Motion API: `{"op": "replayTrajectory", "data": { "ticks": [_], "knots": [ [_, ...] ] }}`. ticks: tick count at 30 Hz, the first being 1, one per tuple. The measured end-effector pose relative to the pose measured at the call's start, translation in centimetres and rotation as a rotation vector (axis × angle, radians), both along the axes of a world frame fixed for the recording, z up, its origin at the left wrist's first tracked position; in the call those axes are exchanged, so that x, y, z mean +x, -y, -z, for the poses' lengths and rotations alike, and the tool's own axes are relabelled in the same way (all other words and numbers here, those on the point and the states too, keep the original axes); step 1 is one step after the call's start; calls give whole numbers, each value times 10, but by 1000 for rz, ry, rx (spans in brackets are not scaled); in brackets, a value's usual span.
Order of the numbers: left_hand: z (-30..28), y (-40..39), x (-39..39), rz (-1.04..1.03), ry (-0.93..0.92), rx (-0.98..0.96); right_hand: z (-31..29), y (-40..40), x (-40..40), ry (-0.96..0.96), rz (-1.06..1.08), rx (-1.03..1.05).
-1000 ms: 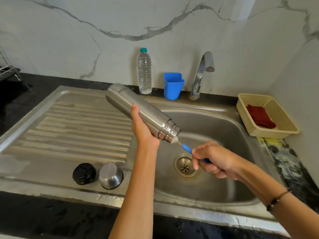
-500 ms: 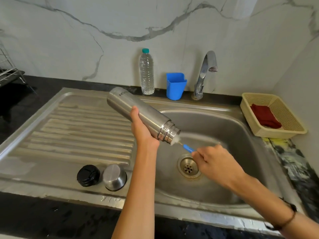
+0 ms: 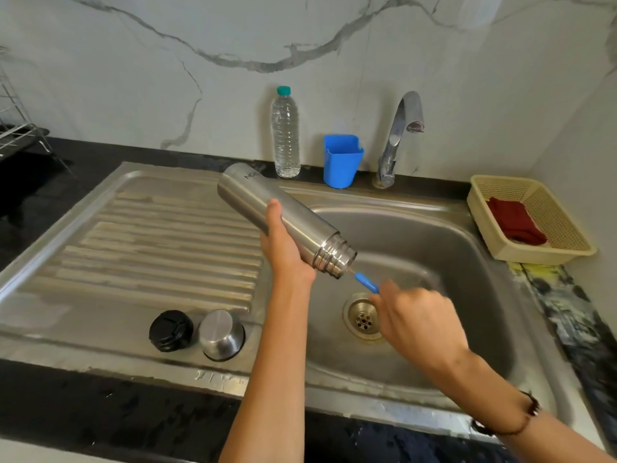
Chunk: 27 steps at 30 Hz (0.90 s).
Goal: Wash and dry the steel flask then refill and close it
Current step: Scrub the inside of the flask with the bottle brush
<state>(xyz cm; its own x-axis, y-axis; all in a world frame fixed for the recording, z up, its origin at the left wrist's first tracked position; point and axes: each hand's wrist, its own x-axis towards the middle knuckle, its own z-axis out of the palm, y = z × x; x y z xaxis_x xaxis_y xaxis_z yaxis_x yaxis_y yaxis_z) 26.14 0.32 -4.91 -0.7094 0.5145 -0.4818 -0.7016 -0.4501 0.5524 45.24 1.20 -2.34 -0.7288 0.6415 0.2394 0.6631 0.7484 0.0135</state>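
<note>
- Left hand (image 3: 283, 252) grips the flask (image 3: 283, 217), tilted mouth-down over the sink (image 3: 467, 262).
- Right hand (image 3: 417, 324) clamps a blue brush handle (image 3: 366, 283) at the flask's mouth.
- Black cap (image 3: 171, 330) and steel cup (image 3: 222, 334) sit on the drainboard (image 3: 133, 248).

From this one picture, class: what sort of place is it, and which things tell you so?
Most likely a home kitchen, at the sink. A steel sink with a ribbed drainboard is set in a dark counter, a tap stands against a marble-patterned wall, and a wire rack sits at the far left.
</note>
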Motion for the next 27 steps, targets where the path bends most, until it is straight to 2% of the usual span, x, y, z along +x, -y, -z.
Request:
{"op": "replayTrajectory", "data": {
  "ticks": [7, 13, 15, 20, 22, 25, 27],
  "knots": [
    [1, 0, 10, -3, 39, -30, 1, 1, -8, -63, 10, 20],
    [-3, 6, 3, -25, 51, -32, -3, 2, -1, 19, 56, -23],
    [-9, 5, 8, 15, 18, -12, -9, -4, -18, -61, 112, -308],
    [-23, 11, -10, 69, 15, 342, -38, -18, -21, -458, 126, -1168],
    [-22, 10, -5, 115, -74, 399, -48, -16, -19, -517, 124, -1410],
    [-23, 6, 10, 221, -124, 400, -47, -6, -24, -482, 132, -1542],
    [-21, 4, 10, 210, -129, 377, -40, 1, -27, -461, 174, -1431]
  ]
}}
